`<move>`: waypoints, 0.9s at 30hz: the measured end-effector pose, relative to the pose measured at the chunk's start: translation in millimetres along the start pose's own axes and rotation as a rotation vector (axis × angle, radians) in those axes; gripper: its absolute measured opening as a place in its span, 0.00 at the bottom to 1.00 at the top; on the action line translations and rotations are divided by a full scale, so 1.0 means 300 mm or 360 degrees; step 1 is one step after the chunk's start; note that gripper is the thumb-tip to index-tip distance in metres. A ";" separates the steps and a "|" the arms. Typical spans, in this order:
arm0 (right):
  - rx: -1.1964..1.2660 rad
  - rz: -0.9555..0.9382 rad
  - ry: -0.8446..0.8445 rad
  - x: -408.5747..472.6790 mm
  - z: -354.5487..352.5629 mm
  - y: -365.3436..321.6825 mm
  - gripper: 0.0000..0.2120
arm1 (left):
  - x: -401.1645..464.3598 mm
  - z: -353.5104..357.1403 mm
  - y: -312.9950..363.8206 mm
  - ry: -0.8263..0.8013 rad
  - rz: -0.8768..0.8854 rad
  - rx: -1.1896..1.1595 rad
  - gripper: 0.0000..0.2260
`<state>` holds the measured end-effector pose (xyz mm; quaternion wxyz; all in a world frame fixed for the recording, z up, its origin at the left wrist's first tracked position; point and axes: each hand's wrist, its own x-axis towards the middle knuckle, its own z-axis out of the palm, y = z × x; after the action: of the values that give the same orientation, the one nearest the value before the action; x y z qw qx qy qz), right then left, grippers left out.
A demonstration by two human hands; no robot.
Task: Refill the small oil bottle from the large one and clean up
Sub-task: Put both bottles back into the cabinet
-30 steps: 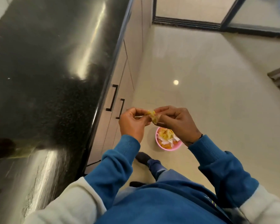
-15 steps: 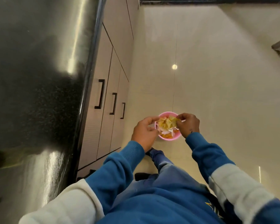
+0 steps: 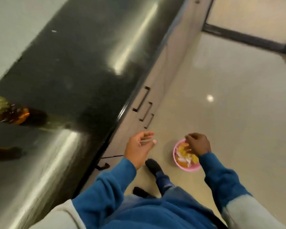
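A small pink bin (image 3: 189, 168) stands on the floor, filled with yellow and white scraps (image 3: 182, 154). My right hand (image 3: 198, 143) hangs just over its far rim, fingers drooping toward the scraps, with nothing visible in them. My left hand (image 3: 139, 146) hovers to the left of the bin beside the cabinets, loosely curled and empty. At the far left of the black counter (image 3: 73, 71) lies a blurred view of an oil bottle (image 3: 10, 113) with amber oil and a green label. Below it, a second amber bottle (image 3: 2, 154) is cut off by the frame edge.
Beige cabinet doors with black handles (image 3: 141, 100) run under the counter edge. My dark-socked foot (image 3: 153, 166) stands between the cabinets and the bin. Glossy tiled floor (image 3: 238, 96) stretches right toward a dark door frame (image 3: 248, 38).
The yellow scrap pinched between both hands went down to the bin. My left hand has drawn away to the left, empty. The view swung left, bringing the bottles on the counter into sight.
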<state>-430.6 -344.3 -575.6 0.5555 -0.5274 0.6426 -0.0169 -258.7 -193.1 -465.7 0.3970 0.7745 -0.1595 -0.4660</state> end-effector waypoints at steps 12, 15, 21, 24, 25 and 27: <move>-0.0450 -0.1095 -0.1197 -0.452 0.630 -0.709 0.05 | -0.188 -0.522 -0.015 0.1256 0.0251 -0.0873 0.10; -0.0527 -0.1185 -0.1316 -0.535 0.828 -0.797 0.06 | -0.223 -0.671 -0.081 0.1587 0.0227 -0.1037 0.09; -0.0748 -0.1349 -0.1477 -0.699 1.211 -0.883 0.06 | -0.279 -0.926 -0.219 0.1990 0.0201 -0.1064 0.10; -0.0802 -0.1496 -0.1448 -0.764 1.354 -0.892 0.04 | -0.272 -1.000 -0.288 0.2069 0.0121 -0.1045 0.13; -0.0806 -0.1540 -0.1444 -0.784 1.392 -0.892 0.02 | -0.268 -1.019 -0.308 0.2109 0.0092 -0.1053 0.15; -0.0824 -0.1632 -0.1430 -0.815 1.462 -0.895 0.06 | -0.259 -1.062 -0.338 0.2192 0.0044 -0.1088 0.21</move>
<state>25.1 -45.5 -409.8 0.5454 -0.8326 0.0081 0.0956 -41.0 67.7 -417.1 0.6298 0.7221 0.2669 0.1030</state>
